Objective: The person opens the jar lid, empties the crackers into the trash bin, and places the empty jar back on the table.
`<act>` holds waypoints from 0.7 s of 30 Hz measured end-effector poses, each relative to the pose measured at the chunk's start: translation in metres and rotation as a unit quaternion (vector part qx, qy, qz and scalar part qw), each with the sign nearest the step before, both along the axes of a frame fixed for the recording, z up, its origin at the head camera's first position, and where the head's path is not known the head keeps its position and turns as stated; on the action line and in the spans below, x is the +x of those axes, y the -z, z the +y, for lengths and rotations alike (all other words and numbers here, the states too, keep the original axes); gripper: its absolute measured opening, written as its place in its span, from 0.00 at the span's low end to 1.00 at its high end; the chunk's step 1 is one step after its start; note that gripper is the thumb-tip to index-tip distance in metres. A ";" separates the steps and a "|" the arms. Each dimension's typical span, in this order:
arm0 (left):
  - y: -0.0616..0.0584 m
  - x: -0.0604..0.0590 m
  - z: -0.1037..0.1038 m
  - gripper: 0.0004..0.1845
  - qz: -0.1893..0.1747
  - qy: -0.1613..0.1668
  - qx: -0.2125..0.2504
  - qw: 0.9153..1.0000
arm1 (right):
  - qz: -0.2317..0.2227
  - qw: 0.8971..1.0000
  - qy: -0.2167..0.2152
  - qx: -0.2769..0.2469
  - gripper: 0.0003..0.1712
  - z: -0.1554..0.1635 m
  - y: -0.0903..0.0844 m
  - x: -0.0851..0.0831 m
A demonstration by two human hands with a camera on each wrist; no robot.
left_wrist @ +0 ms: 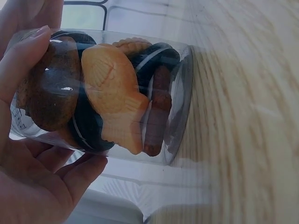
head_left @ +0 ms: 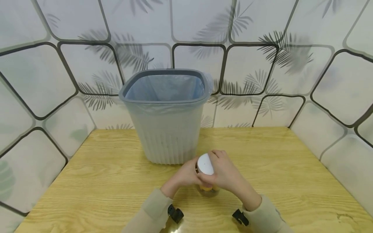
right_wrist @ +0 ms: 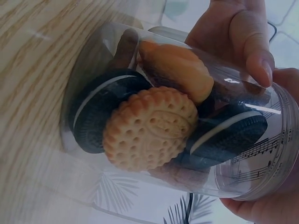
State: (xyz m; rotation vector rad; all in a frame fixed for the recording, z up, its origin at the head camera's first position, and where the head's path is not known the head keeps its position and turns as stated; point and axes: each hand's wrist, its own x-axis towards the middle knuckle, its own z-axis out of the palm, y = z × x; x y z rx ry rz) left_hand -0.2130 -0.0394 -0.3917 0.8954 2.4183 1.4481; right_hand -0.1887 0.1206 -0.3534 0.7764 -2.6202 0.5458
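Jar (head_left: pixel 207 188), head view: see-through, standing upright near the middle and a bit toward 6 o'clock, pretty much buried in two hands.
Lid (head_left: pixel 205 163), head view: white and round, up at the jar's mouth. Whether it's seated or loose, honestly can't tell.
Left hand (head_left: pixel 187 173), head view: on the jar's 9 o'clock side, fingers wrapped round the upper part.
Right hand (head_left: pixel 224 171), head view: at 3 o'clock, holding the lid with the thumb across its near edge.
Bin (head_left: pixel 167 132), head view: pale ribbed sides, grey rim, bag liner inside; sits at about 11 o'clock from the jar, near it.
Table (head_left: pixel 87 181), head view: yellowish wood grain under everything, leaf-print wall (head_left: pixel 201 29) up at 12.
Cookies, left wrist view: jar lies sideways in this one, base toward 3 o'clock. Fish-shaped biscuit (left_wrist: pixel 110 74) front and centre, brown stick (left_wrist: pixel 159 112) at its 4, speckled brown biscuit (left_wrist: pixel 56 84) at its 9, dark sandwich cookies (left_wrist: pixel 88 125) tucked around them.
Grip, left wrist view: left hand comes in from 9, thumb over one side, fingertips on the other, so it's spread about as wide as the jar.
Biscuits, right wrist view: base at 9 here. Round golden biscuit (right_wrist: pixel 149 128) in the middle, dark sandwich cookies at its 10 and 3, an orange piece (right_wrist: pixel 177 70) at 1.
Mouth end, right wrist view: music-note print (right_wrist: pixel 257 154) shows near the rim; left hand presses the jar from about 1, right hand is by the rim around 4, its hold on the lid out of sight.
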 end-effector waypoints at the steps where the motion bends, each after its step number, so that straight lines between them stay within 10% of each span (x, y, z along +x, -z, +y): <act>1: 0.000 0.000 0.000 0.43 0.001 -0.001 -0.001 1.000 | -0.001 1.000 0.000 -0.002 0.40 0.000 0.000 0.000; 21: 0.002 -0.005 0.001 0.41 0.012 0.007 0.007 1.000 | 0.009 0.999 -0.035 -0.032 0.40 0.004 0.004 -0.004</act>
